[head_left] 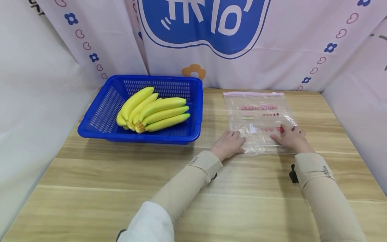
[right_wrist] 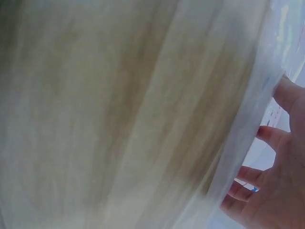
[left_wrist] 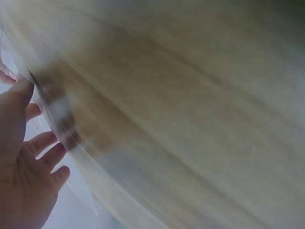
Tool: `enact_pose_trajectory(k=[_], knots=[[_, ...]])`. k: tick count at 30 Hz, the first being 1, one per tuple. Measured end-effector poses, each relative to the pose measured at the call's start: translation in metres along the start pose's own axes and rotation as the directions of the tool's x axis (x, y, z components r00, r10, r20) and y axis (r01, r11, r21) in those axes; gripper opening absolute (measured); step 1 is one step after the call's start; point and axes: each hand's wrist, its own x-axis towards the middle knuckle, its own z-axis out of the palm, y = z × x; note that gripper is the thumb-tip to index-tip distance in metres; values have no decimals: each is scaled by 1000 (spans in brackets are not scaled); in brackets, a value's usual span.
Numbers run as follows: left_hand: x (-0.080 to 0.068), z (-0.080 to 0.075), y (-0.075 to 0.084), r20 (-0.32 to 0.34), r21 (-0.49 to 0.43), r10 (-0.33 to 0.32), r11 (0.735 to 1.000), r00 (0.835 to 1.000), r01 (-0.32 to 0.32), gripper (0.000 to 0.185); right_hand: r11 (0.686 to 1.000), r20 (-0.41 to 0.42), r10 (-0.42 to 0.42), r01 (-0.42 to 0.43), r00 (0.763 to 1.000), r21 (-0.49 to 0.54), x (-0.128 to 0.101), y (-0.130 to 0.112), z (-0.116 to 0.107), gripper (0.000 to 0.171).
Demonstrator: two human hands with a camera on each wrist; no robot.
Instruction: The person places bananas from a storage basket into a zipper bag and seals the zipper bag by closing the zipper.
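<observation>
A clear plastic zip bag (head_left: 257, 121) with a pink zip strip and pink printing lies flat on the wooden table, zip edge toward the back curtain. At its near left corner my left hand (head_left: 228, 144) rests on the film, fingers spread. My right hand (head_left: 292, 138) touches the bag's near right part, with thumb and fingers apart. In the left wrist view the fingers (left_wrist: 42, 140) reach the tabletop at the film, extended and loosely bent. The right wrist view likewise has fingertips (right_wrist: 264, 133) against the film and table.
A blue plastic basket (head_left: 199, 111) stands at the back left, holding bunches of yellow bananas (head_left: 163, 116). Behind the wooden table (head_left: 136, 188) hangs a printed white curtain (head_left: 272, 72), with white cloth along both sides.
</observation>
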Motion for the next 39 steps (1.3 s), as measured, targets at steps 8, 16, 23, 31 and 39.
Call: enact_pose_trajectory(k=[8, 16, 23, 31, 39], knots=[[3, -2, 2, 12, 51, 74, 996, 997, -75, 42, 999, 7, -50, 50, 999, 13, 1, 3, -2, 88], [3, -2, 0, 46, 0, 105, 994, 993, -105, 49, 997, 6, -74, 74, 997, 17, 3, 6, -3, 88], [1, -1, 1, 39, 29, 108, 994, 993, -109, 59, 995, -3, -46, 46, 999, 83, 0, 5, -5, 89], [0, -2, 6, 47, 35, 67, 997, 997, -68, 64, 993, -85, -8, 18, 996, 113, -1, -3, -6, 81], [0, 0, 11, 0, 70, 29, 997, 1000, -29, 60, 997, -107, -1, 9, 994, 70, -2, -12, -4, 83]])
